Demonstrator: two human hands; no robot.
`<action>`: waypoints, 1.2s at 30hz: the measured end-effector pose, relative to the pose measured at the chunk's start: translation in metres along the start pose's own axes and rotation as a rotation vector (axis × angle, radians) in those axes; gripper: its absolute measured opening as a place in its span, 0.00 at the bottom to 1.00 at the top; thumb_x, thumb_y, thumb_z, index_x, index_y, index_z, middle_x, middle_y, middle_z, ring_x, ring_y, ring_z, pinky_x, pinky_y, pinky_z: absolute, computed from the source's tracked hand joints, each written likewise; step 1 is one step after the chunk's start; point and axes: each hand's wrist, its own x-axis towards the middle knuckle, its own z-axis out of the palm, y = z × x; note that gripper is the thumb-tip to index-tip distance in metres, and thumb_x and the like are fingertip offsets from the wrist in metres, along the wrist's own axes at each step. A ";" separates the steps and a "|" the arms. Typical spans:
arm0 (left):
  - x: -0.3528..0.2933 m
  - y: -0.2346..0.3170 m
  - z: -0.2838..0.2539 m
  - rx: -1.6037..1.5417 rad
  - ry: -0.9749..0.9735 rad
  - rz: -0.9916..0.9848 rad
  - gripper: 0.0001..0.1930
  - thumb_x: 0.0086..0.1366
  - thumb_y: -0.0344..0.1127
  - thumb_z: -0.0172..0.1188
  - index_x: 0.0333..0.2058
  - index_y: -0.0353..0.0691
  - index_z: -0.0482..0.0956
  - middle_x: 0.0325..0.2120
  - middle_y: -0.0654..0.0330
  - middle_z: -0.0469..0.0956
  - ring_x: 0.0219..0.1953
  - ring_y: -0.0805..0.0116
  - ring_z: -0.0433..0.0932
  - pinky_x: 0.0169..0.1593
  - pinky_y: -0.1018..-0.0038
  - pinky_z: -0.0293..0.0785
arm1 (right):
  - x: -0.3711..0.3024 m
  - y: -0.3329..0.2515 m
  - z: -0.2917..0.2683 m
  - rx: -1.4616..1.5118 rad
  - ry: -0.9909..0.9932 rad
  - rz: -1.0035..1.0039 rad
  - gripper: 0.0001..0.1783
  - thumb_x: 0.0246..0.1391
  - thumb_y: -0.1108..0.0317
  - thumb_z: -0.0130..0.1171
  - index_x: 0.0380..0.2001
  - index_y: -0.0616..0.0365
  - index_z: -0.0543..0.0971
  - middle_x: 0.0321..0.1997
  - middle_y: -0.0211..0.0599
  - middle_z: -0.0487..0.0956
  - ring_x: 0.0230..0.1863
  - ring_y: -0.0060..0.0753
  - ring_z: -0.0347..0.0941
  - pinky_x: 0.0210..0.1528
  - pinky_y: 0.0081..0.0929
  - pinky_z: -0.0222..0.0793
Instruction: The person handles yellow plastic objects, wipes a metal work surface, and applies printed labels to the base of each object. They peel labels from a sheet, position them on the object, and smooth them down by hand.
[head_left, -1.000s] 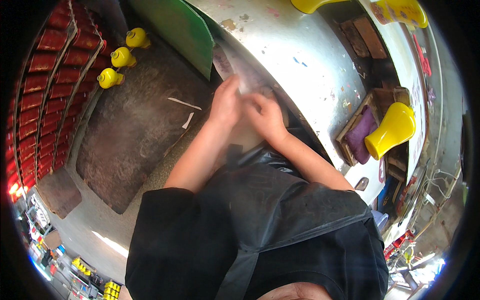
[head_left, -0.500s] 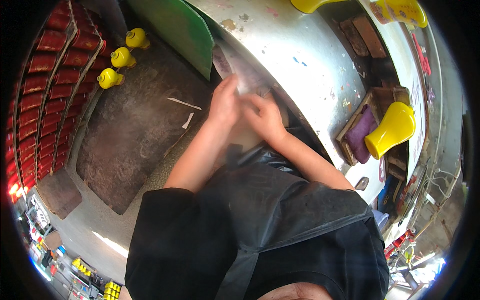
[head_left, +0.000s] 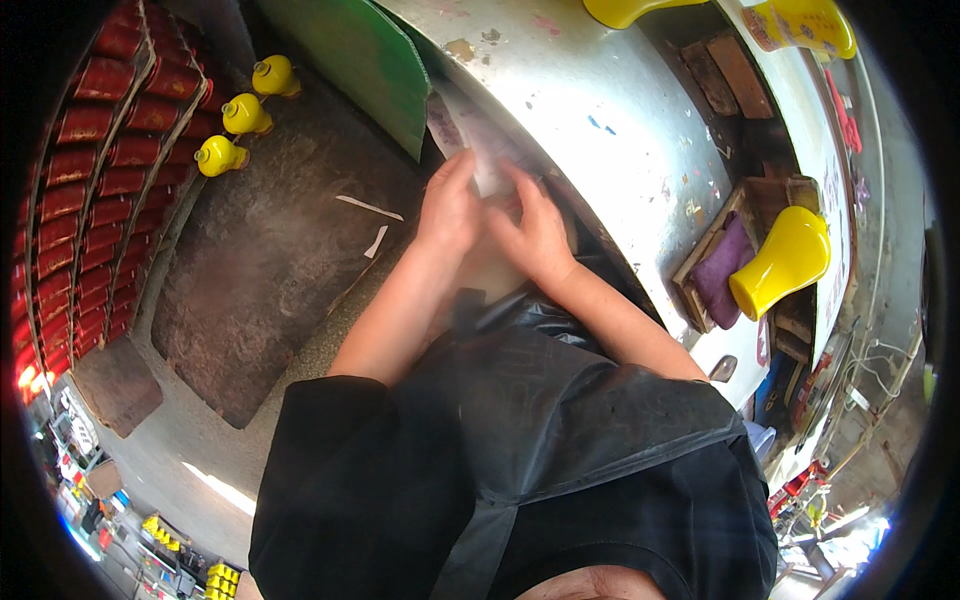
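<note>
My left hand (head_left: 450,205) is closed, its fingers curled together above my lap. Against its fingertips shows a pale, thin, sheet-like patch (head_left: 487,176), blurred; what the fingers hold is hidden. Close beside it on the right, my right hand (head_left: 540,232) has its thumb and fingers apart, with nothing visible between them. Beyond both hands, a pale, pinkish printed sheet (head_left: 455,128) lies partly under the edge of the silvery worktop (head_left: 570,95).
On the right, a yellow vase (head_left: 785,262) lies beside a purple cloth pad (head_left: 722,268) on a wooden box. Three yellow bottles (head_left: 246,114) stand at the far left by stacked red cylinders (head_left: 105,160). A green panel (head_left: 360,70) rises ahead; paper scraps (head_left: 375,242) lie on the dark board (head_left: 250,270).
My right hand's fingers have spread and lifted, widening the gap between thumb and fingers. My left hand has stayed almost in place.
</note>
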 end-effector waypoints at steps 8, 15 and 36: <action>0.005 -0.001 -0.004 0.036 0.023 0.015 0.14 0.76 0.38 0.55 0.54 0.37 0.76 0.50 0.57 0.81 0.51 0.65 0.80 0.54 0.65 0.77 | 0.000 0.006 0.005 -0.032 -0.025 -0.080 0.25 0.51 0.69 0.62 0.55 0.53 0.79 0.50 0.50 0.82 0.51 0.54 0.76 0.57 0.43 0.73; 0.005 0.003 -0.002 0.029 -0.017 -0.024 0.14 0.76 0.38 0.55 0.54 0.38 0.76 0.51 0.58 0.80 0.52 0.63 0.80 0.55 0.64 0.77 | 0.000 0.002 0.001 -0.187 -0.093 -0.160 0.25 0.52 0.68 0.62 0.56 0.54 0.79 0.48 0.50 0.81 0.50 0.54 0.77 0.54 0.43 0.74; 0.008 0.000 -0.003 -0.036 0.055 0.021 0.13 0.76 0.34 0.54 0.54 0.35 0.76 0.51 0.55 0.81 0.53 0.61 0.80 0.59 0.61 0.76 | -0.003 0.002 0.004 -0.060 0.009 -0.127 0.24 0.53 0.72 0.60 0.56 0.52 0.80 0.47 0.52 0.81 0.42 0.54 0.78 0.46 0.43 0.76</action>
